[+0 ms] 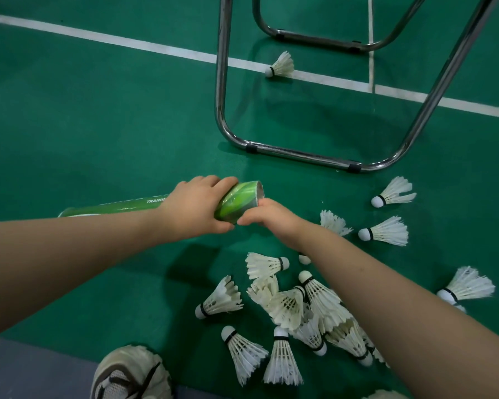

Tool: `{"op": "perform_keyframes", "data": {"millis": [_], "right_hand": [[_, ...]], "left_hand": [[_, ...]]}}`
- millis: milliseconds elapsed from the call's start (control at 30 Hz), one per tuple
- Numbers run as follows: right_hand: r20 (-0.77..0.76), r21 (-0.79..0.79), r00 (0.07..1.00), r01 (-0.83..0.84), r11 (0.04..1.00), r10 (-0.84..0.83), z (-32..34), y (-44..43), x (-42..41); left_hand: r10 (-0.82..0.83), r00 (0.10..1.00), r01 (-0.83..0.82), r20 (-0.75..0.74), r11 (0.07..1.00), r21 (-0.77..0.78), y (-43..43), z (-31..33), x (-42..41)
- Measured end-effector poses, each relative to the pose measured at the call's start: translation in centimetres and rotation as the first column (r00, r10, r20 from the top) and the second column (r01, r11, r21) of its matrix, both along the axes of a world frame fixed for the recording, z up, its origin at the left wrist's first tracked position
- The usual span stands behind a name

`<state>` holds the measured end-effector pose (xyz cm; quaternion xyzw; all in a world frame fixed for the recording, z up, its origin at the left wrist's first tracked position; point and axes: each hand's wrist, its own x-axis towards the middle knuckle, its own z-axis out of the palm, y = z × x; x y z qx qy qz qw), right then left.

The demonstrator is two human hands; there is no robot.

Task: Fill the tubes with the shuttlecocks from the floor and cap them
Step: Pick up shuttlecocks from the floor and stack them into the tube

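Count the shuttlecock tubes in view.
1. The green tube is in the left hand, gripped near its open end. The right hand touches that end's rim. More may lie outside the frame.

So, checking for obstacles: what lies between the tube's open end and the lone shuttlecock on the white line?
Head view: the metal frame's floor bar, otherwise bare green floor.
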<state>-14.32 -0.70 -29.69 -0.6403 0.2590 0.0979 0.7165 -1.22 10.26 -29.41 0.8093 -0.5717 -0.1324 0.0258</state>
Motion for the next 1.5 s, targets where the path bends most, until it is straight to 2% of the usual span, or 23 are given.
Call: {"op": "perform_keyframes", "data": {"millis": [100,167,267,367,400,433,467,500,533,567,600,633,700,867,967,1067,1167,1233,1367,1433,1500], "right_hand": [[-0.01,0.01,1.0,0.02,1.0,-0.02,-0.1,0.8,0.1],[0.066,-0.045,0.98,0.192,0.98,-0.189,-0.1,1.4,0.2],[0.286,-0.211,0.866,0.474,0.855,-0.409,-0.7,1.5,-0.2],[0.369,-0.359,0.821,0.559,0.748,-0.436,-1.3,1.2,-1.6],[0.357,-0.432,0.843,0.53,0.729,-0.402,-1.5,0.9,-2.2],[0.3,-0.552,0.903,0.427,0.716,-0.308,-1.9,0.6,-2.8],[0.168,-0.683,0.973,0.23,0.694,-0.156,-2.2,0.3,-3.3],[-0.028,-0.753,0.999,-0.033,0.657,0.017,-2.6,0.0,-3.8],[-0.244,-0.748,0.953,-0.304,0.59,0.182,-3.2,0.0,-4.1],[-0.417,-0.703,0.857,-0.516,0.49,0.304,-3.6,0.0,-4.2],[-0.524,-0.668,0.764,-0.643,0.374,0.377,-4.0,0.1,-4.3],[-0.576,-0.659,0.704,-0.701,0.273,0.416,-4.3,0.3,-4.3],[-0.592,-0.686,0.667,-0.712,0.152,0.453,-4.8,0.9,-4.2],[-0.592,-0.73,0.648,-0.683,0.021,0.48,-6.1,2.1,-3.5],[-0.541,-0.77,0.708,-0.634,0.07,0.454,-6.4,2.1,-3.1],[-0.399,-0.826,0.822,-0.515,0.229,0.407,-6.1,1.5,-3.2],[-0.228,-0.855,0.94,-0.319,0.409,0.254,-5.3,0.7,-3.9],[-0.15,-0.872,0.979,-0.197,0.449,0.139,-4.8,0.0,-4.4],[0.064,-0.882,0.997,0.073,0.465,-0.036,-3.9,-1.0,-4.8],[0.206,-0.837,0.968,0.252,0.486,-0.146,-3.1,-1.1,-4.4],[0.296,-0.721,0.903,0.426,0.547,-0.313,-2.0,-1.0,-3.5]], "left_hand": [[-0.017,1.0,0.017,0.003,1.0,0.009,0.5,0.0,-0.1],[-0.005,1.0,0.005,-0.002,1.0,-0.004,0.5,0.3,0.2],[0.036,0.999,-0.037,-0.021,0.999,-0.03,0.3,0.9,0.8],[0.06,0.998,-0.061,-0.025,0.998,-0.034,0.7,1.2,1.5],[0.062,0.998,-0.063,-0.024,0.998,-0.03,1.0,1.2,1.7],[0.063,0.998,-0.064,-0.022,0.998,-0.025,1.3,1.2,1.8],[0.064,0.998,-0.065,-0.019,0.998,-0.019,1.5,1.2,2.0],[0.064,0.998,-0.065,-0.018,0.998,-0.015,1.7,1.2,2.1],[0.064,0.998,-0.065,-0.019,0.998,-0.014,1.9,1.2,2.2],[0.066,0.998,-0.066,-0.021,0.998,-0.017,2.0,1.2,2.3],[0.068,0.997,-0.069,-0.023,0.997,-0.022,2.0,1.2,2.4],[0.07,0.997,-0.071,-0.024,0.997,-0.023,2.1,1.2,2.4],[0.073,0.997,-0.074,-0.024,0.997,-0.025,2.1,1.3,2.4],[0.062,0.998,-0.063,-0.023,0.998,-0.031,2.5,1.3,2.2],[0.052,0.999,-0.053,-0.014,0.998,-0.034,2.4,1.2,2.1],[0.057,0.998,-0.057,-0.016,0.998,-0.035,2.4,1.1,2.1],[0.062,0.998,-0.062,-0.015,0.997,-0.037,2.3,1.1,2.4],[0.081,0.997,-0.082,-0.019,0.996,-0.044,2.2,1.3,2.7],[0.101,0.995,-0.102,-0.023,0.994,-0.038,2.3,1.6,3.1],[0.097,0.995,-0.097,-0.018,0.995,-0.019,2.5,1.4,3.0],[0.09,0.996,-0.09,-0.015,0.996,-0.01,2.5,1.3,2.9]]}}
